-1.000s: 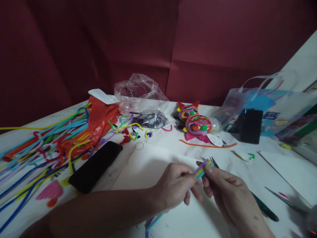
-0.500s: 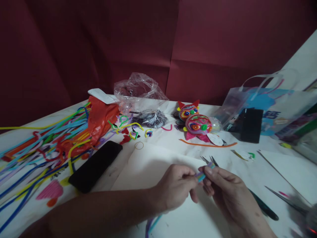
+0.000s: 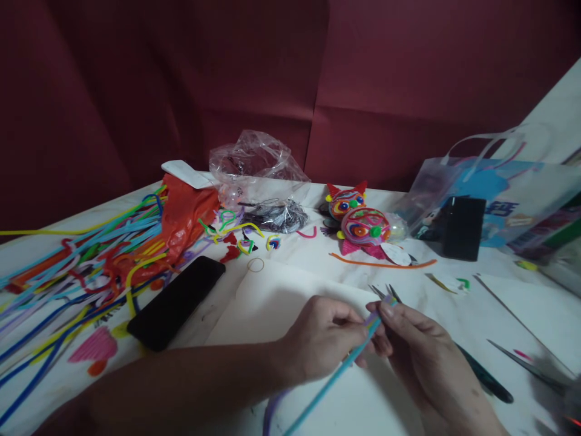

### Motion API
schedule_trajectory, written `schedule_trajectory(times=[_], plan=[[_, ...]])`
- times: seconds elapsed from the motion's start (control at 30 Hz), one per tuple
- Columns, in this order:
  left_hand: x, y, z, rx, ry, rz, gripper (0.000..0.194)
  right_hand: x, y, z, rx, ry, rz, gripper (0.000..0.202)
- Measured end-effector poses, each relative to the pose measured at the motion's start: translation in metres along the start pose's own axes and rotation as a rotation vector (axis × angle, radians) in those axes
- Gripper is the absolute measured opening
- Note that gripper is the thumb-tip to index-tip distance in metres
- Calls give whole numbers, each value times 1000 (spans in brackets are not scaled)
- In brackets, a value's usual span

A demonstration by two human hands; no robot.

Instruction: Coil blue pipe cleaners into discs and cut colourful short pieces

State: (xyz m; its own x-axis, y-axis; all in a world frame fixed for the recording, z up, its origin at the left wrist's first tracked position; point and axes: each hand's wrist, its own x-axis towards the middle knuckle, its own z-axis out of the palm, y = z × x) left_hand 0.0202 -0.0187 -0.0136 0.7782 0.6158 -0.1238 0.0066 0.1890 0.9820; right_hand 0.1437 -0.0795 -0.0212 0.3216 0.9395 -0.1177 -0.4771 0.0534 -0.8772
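Between my two hands, over a white sheet (image 3: 281,290), is a small bundle of blue, purple and yellow pipe cleaners (image 3: 372,317). My left hand (image 3: 318,339) pinches its lower left end, fingers curled. The thumb and fingers of my right hand (image 3: 415,339) close on its upper right end. A long light blue strand (image 3: 322,390) runs from the bundle down toward the bottom edge. A purple strand (image 3: 271,412) curves below my left wrist. Thin metal tips (image 3: 391,292) show just behind my right fingers; a dark green handle (image 3: 488,375) lies beside that hand.
Many pipe cleaners (image 3: 91,254) spill from a red bag (image 3: 188,212) at left, near a black phone (image 3: 177,303). Two colourful round figures (image 3: 365,227) stand behind my hands. A dark phone (image 3: 463,229) leans on a clear bag (image 3: 512,200); scissors blades (image 3: 521,363) lie right.
The light blue strand now stretches from the bundle across in front of my left fingers to the bottom edge; before, only a short piece showed low down. Both hands stay nearly in place.
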Motion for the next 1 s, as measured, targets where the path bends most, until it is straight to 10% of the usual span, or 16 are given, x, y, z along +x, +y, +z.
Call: schedule_trajectory(times=[0.3, 0.67, 1.0], plan=[[-2, 10, 4, -74, -10, -183, 26, 6, 9, -10, -29, -3, -40, 14], [-4, 8, 1, 112, 104, 67, 18, 5, 4, -9, -140, 46, -65, 29], [-2, 2, -1, 128, 77, -68, 15, 5, 3, -6, -196, 44, -95, 30]])
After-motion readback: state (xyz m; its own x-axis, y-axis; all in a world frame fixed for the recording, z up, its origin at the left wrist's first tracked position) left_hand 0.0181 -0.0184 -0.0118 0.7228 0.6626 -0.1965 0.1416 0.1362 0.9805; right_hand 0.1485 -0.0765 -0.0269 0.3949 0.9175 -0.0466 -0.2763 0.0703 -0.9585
